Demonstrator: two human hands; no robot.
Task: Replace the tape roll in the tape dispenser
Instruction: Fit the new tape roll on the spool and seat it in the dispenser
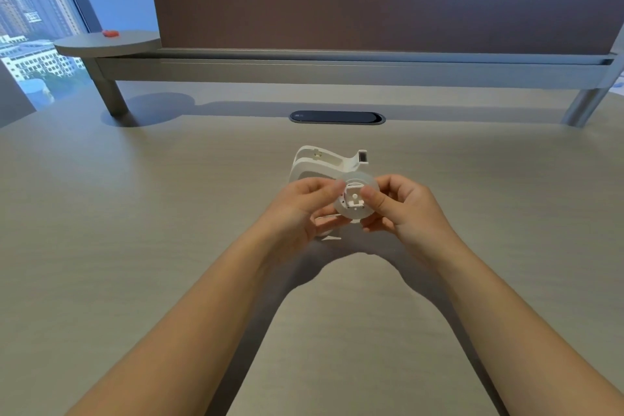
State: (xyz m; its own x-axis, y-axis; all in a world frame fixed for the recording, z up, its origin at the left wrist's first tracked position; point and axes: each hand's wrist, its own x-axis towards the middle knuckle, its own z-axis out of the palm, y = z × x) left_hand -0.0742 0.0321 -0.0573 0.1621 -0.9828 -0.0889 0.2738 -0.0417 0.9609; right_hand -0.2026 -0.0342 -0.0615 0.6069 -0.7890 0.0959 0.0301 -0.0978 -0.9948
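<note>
A white tape dispenser [320,164] stands on the table just beyond my hands, its cutter end pointing right and its roll bay open. Both hands hold a clear tape roll [356,211] with a white plastic core hub [354,195] in its centre, raised slightly above the table in front of the dispenser. My left hand [300,209] grips the roll's left edge, thumb on the top face. From the right, my right hand [405,209] pinches it, with the thumb at the hub. The roll's lower edge is hidden by my fingers.
The beige table [135,246] stretches all round. A dark oval cable port [337,117] lies behind the dispenser. A grey rail with a partition screen [371,67] runs along the back. A round shelf [108,42] with a small red object [110,33] is at the far left.
</note>
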